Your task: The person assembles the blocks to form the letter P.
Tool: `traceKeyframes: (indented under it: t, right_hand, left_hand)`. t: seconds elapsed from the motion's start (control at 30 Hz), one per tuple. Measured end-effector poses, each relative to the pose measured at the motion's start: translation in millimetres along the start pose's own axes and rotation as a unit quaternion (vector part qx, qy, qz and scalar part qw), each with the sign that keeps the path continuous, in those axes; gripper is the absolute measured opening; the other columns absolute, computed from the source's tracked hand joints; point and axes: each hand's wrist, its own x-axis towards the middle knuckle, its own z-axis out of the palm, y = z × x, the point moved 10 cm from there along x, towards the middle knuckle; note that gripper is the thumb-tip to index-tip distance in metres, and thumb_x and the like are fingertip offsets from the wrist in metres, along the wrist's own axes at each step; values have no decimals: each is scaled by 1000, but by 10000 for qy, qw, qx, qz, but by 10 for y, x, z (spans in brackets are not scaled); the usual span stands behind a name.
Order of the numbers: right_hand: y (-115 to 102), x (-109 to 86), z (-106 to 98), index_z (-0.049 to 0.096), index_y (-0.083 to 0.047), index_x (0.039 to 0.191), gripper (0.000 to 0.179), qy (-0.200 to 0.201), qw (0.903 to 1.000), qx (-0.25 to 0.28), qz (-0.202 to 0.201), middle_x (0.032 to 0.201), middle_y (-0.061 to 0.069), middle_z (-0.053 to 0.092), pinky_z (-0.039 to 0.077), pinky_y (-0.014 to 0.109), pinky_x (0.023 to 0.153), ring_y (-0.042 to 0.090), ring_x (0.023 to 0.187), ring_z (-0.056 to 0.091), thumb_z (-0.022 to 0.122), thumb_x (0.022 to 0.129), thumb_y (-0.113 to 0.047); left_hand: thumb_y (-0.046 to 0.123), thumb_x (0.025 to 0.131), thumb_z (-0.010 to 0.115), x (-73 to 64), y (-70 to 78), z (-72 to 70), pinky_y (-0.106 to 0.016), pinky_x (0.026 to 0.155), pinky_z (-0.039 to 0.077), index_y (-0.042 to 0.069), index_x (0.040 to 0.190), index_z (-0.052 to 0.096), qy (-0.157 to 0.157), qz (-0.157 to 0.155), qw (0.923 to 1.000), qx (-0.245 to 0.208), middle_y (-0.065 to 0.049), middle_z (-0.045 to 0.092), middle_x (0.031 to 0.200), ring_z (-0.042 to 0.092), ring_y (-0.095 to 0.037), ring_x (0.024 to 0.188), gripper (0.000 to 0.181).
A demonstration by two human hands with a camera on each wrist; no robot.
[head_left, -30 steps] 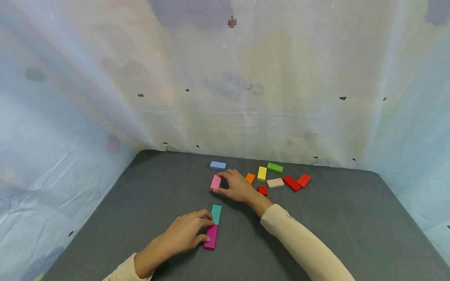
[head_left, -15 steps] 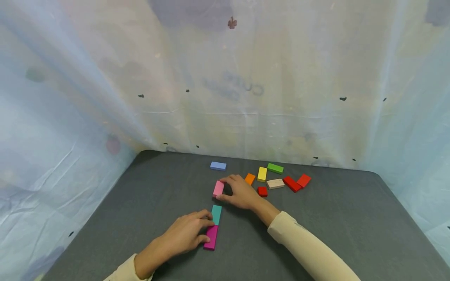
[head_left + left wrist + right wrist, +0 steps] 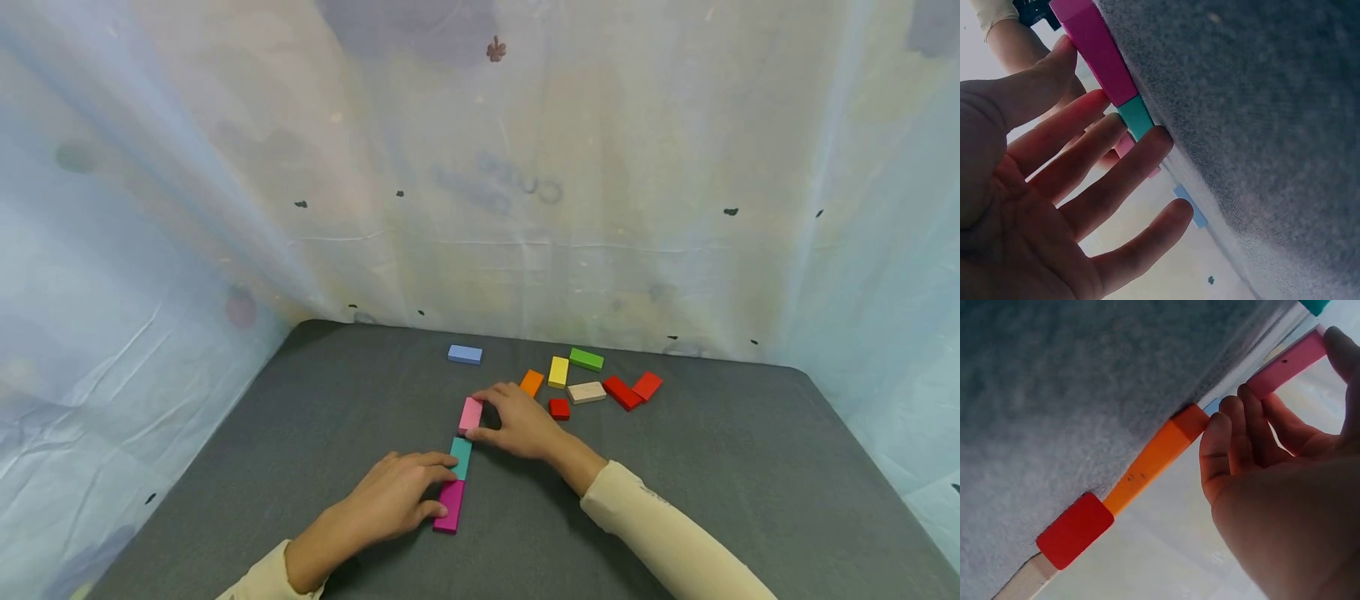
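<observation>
In the head view my right hand point(image 3: 521, 423) pinches a pink block point(image 3: 471, 414) lengthwise between thumb and fingertips, just beyond the far end of a teal block point(image 3: 462, 458). The right wrist view shows the pink block point(image 3: 1288, 362) held thumb at one end, fingers at the other. The teal block lies end to end with a magenta block point(image 3: 449, 507), the two forming a line. My left hand point(image 3: 396, 493) rests along their left side, its thumb and fingertips touching them. Seen from the left wrist, its fingers are spread and nearly straight beside the magenta block point(image 3: 1100, 56).
Behind the hands lies a light blue block point(image 3: 465, 355). Right of it are an orange block point(image 3: 532, 382), yellow block point(image 3: 558, 372), green block point(image 3: 587, 359), plain wood block point(image 3: 587, 392) and several red blocks point(image 3: 559, 408). A pale curtain point(image 3: 600, 275) hangs behind the dark table point(image 3: 360, 400).
My right hand has drawn the pink block toward me and slightly right, close to the teal block's far end. The left hand has stayed almost still.
</observation>
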Motion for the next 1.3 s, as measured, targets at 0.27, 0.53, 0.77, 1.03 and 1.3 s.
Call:
traceKeyframes:
  t: [0.27,0.53,0.77,1.03,1.3]
  right_hand:
    - [-65,-24,49,54,-18,142,68,-143,9998,15,-159,142,8,56,44,47,109,26,128,54,65,89,-60]
    - [-43,-25,96,55,-19,142,64,-99,9996,2,-259,139,6,58,43,45,109,24,126,54,62,92,-59]
    - [-96,-27,77,57,-16,140,51,27,9984,-29,-572,136,5,60,44,46,107,24,124,54,61,97,-44]
    - [-119,-13,29,58,-16,138,50,148,9980,-71,-603,133,4,62,46,44,105,23,119,55,61,97,-45]
    - [-126,-10,42,57,-16,139,47,98,9981,-114,-603,133,4,61,45,44,107,23,121,55,59,99,-40]
  left_hand:
    - [34,83,80,24,7,3,-48,84,52,21,115,74,7,80,9999,85,4,66,132,66,-18,117,35]
    - [36,83,80,69,21,-3,-44,80,50,19,108,76,97,132,9996,223,6,68,124,67,-17,110,30]
    - [41,80,81,160,9,-21,-32,70,44,19,98,77,438,315,9976,437,10,71,106,69,-10,96,29]
    - [39,73,87,261,-11,-29,-37,75,49,20,98,77,521,372,9969,464,7,68,106,64,-15,98,33]
    - [36,77,85,295,-139,59,-67,97,44,17,112,75,-145,-138,9995,-228,-6,57,144,49,-33,136,41]
